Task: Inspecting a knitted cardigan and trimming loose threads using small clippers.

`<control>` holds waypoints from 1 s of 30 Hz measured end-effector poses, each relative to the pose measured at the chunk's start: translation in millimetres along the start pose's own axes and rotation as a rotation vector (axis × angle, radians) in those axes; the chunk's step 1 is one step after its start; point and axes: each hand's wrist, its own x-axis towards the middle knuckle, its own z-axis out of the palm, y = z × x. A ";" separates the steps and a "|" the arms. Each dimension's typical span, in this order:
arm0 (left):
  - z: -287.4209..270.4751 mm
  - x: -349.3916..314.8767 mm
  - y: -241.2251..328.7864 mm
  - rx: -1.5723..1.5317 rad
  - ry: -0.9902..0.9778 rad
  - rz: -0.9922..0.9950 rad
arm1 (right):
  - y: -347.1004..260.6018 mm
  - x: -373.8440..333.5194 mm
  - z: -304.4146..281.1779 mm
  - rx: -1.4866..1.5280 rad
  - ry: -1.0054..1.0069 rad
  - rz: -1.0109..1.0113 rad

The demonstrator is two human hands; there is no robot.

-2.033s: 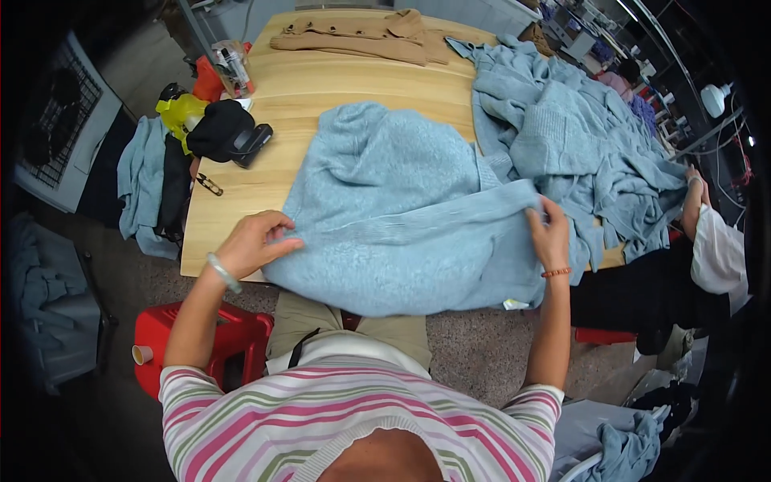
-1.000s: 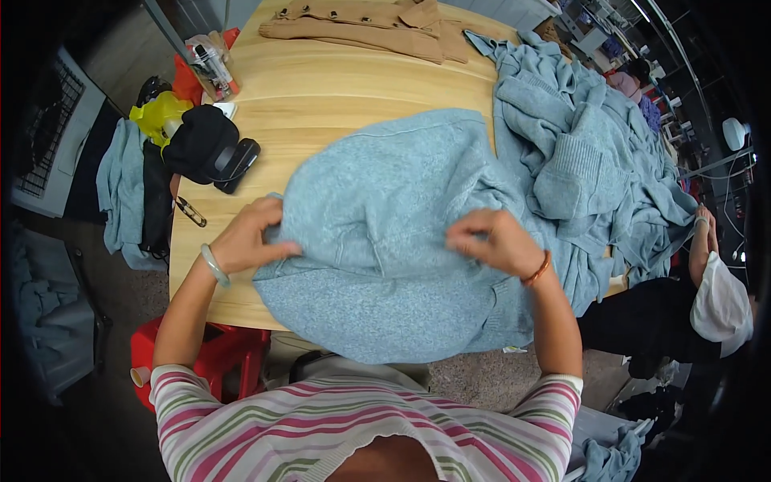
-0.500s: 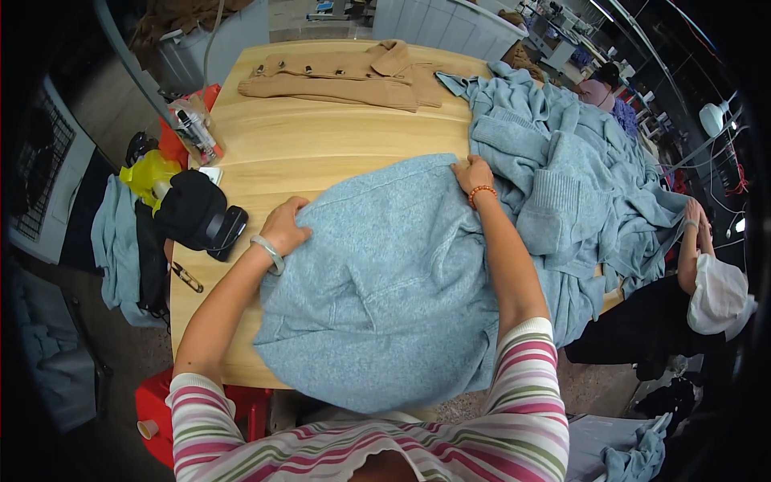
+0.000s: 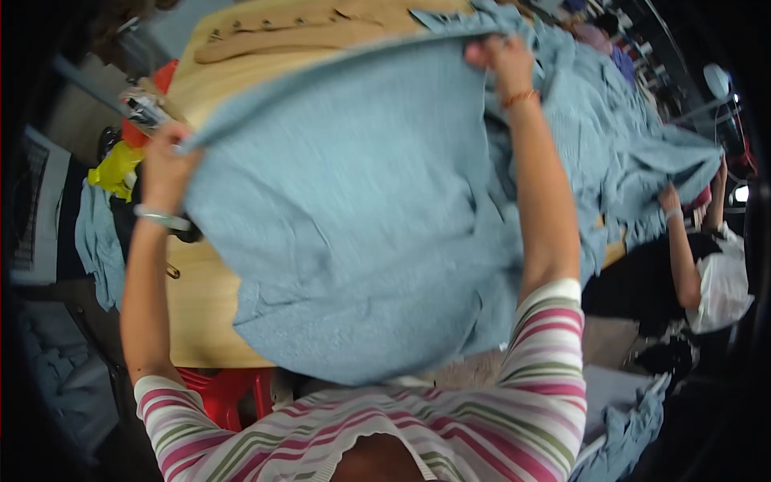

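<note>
A light blue knit garment (image 4: 353,185) is stretched between my two hands, its far edge lifted and its lower part hanging over the table's near edge. My left hand (image 4: 170,161), with a pale bangle at the wrist, pinches the garment's left corner. At the far right corner, my right hand (image 4: 507,68), wearing an orange bead bracelet, grips the same edge. Both hands are somewhat blurred. A heap of other light blue knitwear (image 4: 586,136) lies against the garment's right side.
A folded tan buttoned knit (image 4: 297,36) lies at the far side of the wooden table (image 4: 201,321). Small thread snips (image 4: 173,271) and a yellow bag (image 4: 116,170) are at the left. A co-worker's hands (image 4: 671,199) hold the heap's right end. A red stool (image 4: 229,394) stands below.
Both hands have moved away from me and farther apart, raising and spreading the garment's far edge. My left hand has gone far left. The co-worker's hands have separated.
</note>
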 end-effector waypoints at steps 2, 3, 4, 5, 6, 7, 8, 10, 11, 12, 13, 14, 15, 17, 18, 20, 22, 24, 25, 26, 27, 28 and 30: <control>-30.8 1.4 20.9 0.032 0.153 0.096 | -38.4 6.0 -40.0 0.503 -0.125 -0.135; -36.8 -7.7 32.1 0.000 0.263 0.254 | -56.2 6.5 -60.5 0.603 -0.156 -0.201; -39.4 -23.2 42.7 -0.039 0.302 0.224 | -67.8 -2.7 -82.7 0.483 -0.111 -0.200; -45.9 -38.7 52.2 0.104 0.254 0.250 | -72.8 -18.3 -103.7 0.480 -0.215 -0.263; -50.7 -52.4 59.9 0.275 0.178 0.284 | -71.9 -37.3 -121.0 0.318 -0.211 -0.341; -42.5 -66.5 63.8 0.402 0.171 0.537 | -69.2 -54.4 -138.3 0.158 -0.195 -0.420; -31.5 -83.7 65.5 0.374 0.094 0.647 | -60.1 -79.6 -151.0 0.068 -0.290 -0.438; -8.1 -119.8 68.6 0.366 -0.111 0.753 | -33.2 -126.9 -161.5 -0.303 -0.246 -0.289; 0.1 -136.6 70.2 0.409 -0.313 0.628 | -19.0 -152.1 -163.1 -0.408 -0.280 -0.249; 6.2 -150.4 72.1 0.383 -0.436 0.610 | -5.6 -173.4 -161.4 -0.441 -0.282 -0.244; 8.3 -158.7 73.6 0.425 -0.473 0.553 | 1.8 -194.5 -169.1 -0.571 -0.416 -0.014; 9.0 -166.1 76.2 0.391 -0.490 0.505 | 9.7 -213.4 -168.8 -0.472 -0.350 -0.075; 9.0 -172.9 80.6 0.342 -0.513 0.458 | 15.0 -228.9 -168.3 -0.440 -0.268 -0.034; 2.8 -187.5 91.2 0.376 -0.441 0.450 | 18.2 -250.3 -178.1 -0.392 -0.258 0.119; 0.5 -194.5 96.4 0.339 -0.355 0.421 | 17.3 -258.0 -182.0 -0.294 -0.276 0.286; -3.6 -209.1 104.0 0.217 -0.280 0.319 | 13.6 -268.0 -185.8 -0.153 -0.328 0.482; 2.4 -225.7 107.8 0.101 -0.340 0.289 | 8.9 -273.9 -186.8 -0.009 -0.355 0.533; 12.9 -237.6 106.4 0.128 -0.429 0.163 | 3.5 -276.6 -187.0 0.070 -0.446 0.609; 18.6 -241.2 104.8 0.130 -0.463 0.109 | 0.7 -277.6 -186.5 0.088 -0.481 0.654; 23.0 -243.0 102.9 0.168 -0.447 0.124 | -1.6 -279.0 -184.6 0.078 -0.495 0.646; 26.7 -244.7 101.8 0.177 -0.428 0.130 | -3.5 -279.9 -181.9 0.097 -0.528 0.636; 29.6 -245.0 101.0 0.154 -0.407 0.145 | -5.5 -280.9 -179.7 -0.028 -0.525 0.528; 31.2 -243.5 100.3 0.155 -0.442 0.117 | -9.4 -282.2 -176.0 -0.177 -0.529 0.395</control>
